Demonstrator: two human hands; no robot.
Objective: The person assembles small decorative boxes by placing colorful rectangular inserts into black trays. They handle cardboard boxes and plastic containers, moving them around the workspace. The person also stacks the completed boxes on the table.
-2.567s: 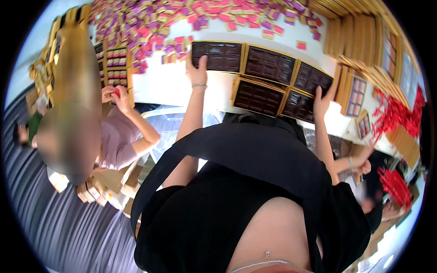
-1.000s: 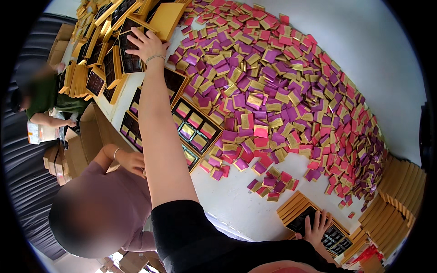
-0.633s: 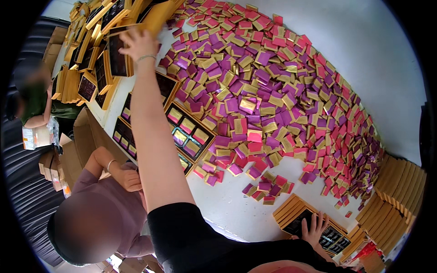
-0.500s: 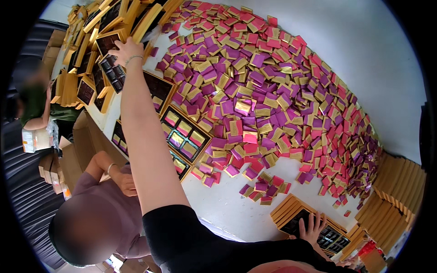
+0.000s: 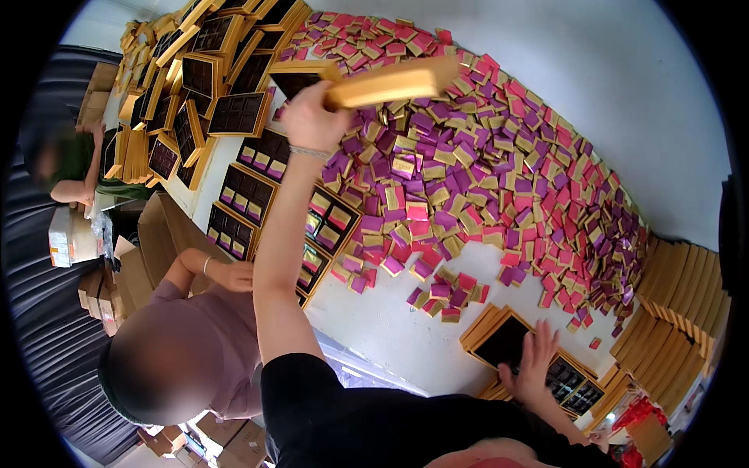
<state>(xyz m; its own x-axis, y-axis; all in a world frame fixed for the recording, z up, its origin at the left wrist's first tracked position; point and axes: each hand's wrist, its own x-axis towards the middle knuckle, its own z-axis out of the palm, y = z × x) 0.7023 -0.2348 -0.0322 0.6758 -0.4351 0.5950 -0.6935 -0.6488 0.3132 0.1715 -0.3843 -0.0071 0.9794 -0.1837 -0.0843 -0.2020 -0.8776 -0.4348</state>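
My left hand (image 5: pixel 316 121) is out over the far-left side of the table, closed on a gold-edged box (image 5: pixel 394 83) blurred by motion. A second box with a dark inside (image 5: pixel 296 78) shows just beyond the fingers; whether it is held too, I cannot tell. At the lower right, my right hand (image 5: pixel 534 363) has its fingers spread beside a stack of gold-edged boxes with a dark top (image 5: pixel 503 339). Below that hand lies a box with a dark divided insert (image 5: pixel 573 386). Wrapped pieces in purple, pink and gold (image 5: pixel 437 164) cover much of the table.
Gold-edged boxes with dark inserts (image 5: pixel 199 74) are heaped at the far left. Partly filled boxes (image 5: pixel 246 195) lie near a co-worker in a mauve top (image 5: pixel 234 351). Another person in green (image 5: pixel 74 168) is farther left. Stacked boxes (image 5: pixel 671 312) stand at right.
My left hand has swung right from the heap, bringing a gold-edged box over the wrapped pieces. My right hand's fingers have spread, and the stack beside it shows a plain dark top.
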